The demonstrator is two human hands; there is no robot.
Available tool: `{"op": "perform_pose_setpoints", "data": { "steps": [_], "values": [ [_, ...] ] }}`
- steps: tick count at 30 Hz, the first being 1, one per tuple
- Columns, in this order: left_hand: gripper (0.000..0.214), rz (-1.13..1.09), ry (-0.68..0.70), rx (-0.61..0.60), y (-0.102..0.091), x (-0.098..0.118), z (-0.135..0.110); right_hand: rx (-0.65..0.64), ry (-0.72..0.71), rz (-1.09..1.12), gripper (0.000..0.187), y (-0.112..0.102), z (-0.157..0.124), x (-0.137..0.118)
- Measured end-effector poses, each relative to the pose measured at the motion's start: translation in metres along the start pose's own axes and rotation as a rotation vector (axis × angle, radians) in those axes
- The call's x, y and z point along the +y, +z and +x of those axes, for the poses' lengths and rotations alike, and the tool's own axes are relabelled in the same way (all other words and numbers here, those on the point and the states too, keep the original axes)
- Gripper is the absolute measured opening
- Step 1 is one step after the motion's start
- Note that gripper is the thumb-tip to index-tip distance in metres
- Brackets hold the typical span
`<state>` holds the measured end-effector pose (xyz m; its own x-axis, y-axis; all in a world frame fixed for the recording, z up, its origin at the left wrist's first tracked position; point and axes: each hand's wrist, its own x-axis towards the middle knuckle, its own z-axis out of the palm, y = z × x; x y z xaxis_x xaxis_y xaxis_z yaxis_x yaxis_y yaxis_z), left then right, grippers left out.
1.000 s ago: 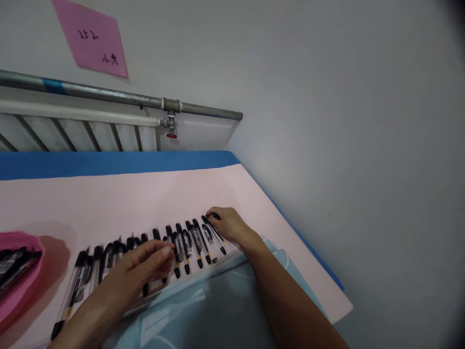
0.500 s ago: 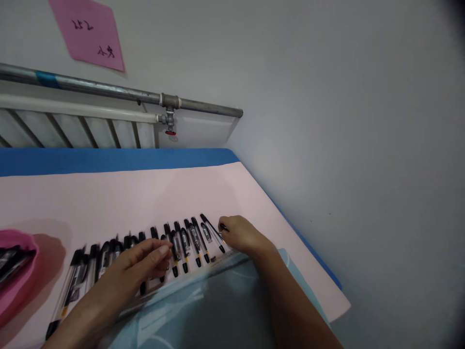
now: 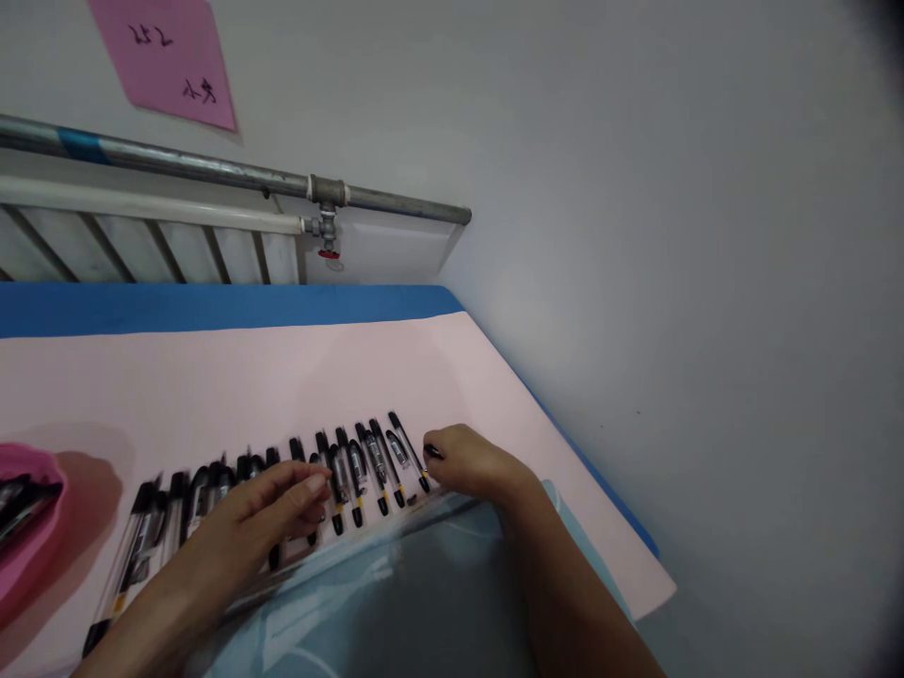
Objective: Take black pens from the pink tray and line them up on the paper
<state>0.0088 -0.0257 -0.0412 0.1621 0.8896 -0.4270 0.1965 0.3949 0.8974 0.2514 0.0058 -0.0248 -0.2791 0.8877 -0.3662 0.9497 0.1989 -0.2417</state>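
A row of clear-barrelled pens (image 3: 378, 466) with black ends and yellow bands lies side by side, with shorter black pen pieces (image 3: 396, 448) among them. My left hand (image 3: 286, 499) is over the middle of the row, its fingers loosely curled and slightly apart, with nothing visible in them; it covers parts of several pens. At the right end, my right hand (image 3: 466, 460) is closed on a small black pen piece (image 3: 433, 452), whose dark end shows by the fingers. The rest of that piece is hidden. Beside it rests the rightmost pen (image 3: 410, 452), slanted.
At the left stands a pink container (image 3: 49, 556) with black pen pieces inside. A pale pink sheet (image 3: 233, 386) covers the blue table (image 3: 212, 309). Light blue patterned cloth (image 3: 395, 603) is at the near edge. A wall (image 3: 670, 330) borders the right; pipes (image 3: 247, 179) run behind.
The rightmost pen is slightly straighter, and my right hand has let its lower end go. The view has shifted slightly; my left hand keeps its pose.
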Motion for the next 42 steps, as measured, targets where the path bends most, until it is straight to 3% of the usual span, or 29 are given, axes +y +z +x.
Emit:
{"op": "perform_pose_setpoints", "data": {
  "steps": [7,12,22,28,35,39,42],
  "values": [
    [0.038,-0.014,0.005,0.009,0.001,0.0,-0.001,-0.072,-0.006,0.002,0.022,0.0,0.0,-0.001],
    [0.037,0.006,-0.003,-0.052,-0.002,-0.003,0.002,-0.118,-0.037,0.064,0.019,-0.005,-0.001,-0.001],
    [0.038,0.053,-0.012,-0.073,-0.004,-0.002,0.003,0.295,0.127,0.175,0.023,0.015,0.018,-0.003],
    [0.037,0.071,-0.001,-0.08,-0.004,-0.002,0.004,0.27,0.088,-0.003,0.019,0.016,0.018,0.001],
    [0.039,0.08,-0.019,-0.063,-0.006,0.002,-0.002,0.293,0.045,0.125,0.024,0.019,0.021,0.002],
    [0.041,0.228,0.024,0.041,-0.02,0.01,-0.006,0.284,0.069,0.118,0.031,0.018,0.023,0.003],
    [0.036,0.366,0.082,0.251,-0.045,0.019,-0.009,0.273,0.085,0.129,0.033,0.015,0.022,0.001]
  ]
}}
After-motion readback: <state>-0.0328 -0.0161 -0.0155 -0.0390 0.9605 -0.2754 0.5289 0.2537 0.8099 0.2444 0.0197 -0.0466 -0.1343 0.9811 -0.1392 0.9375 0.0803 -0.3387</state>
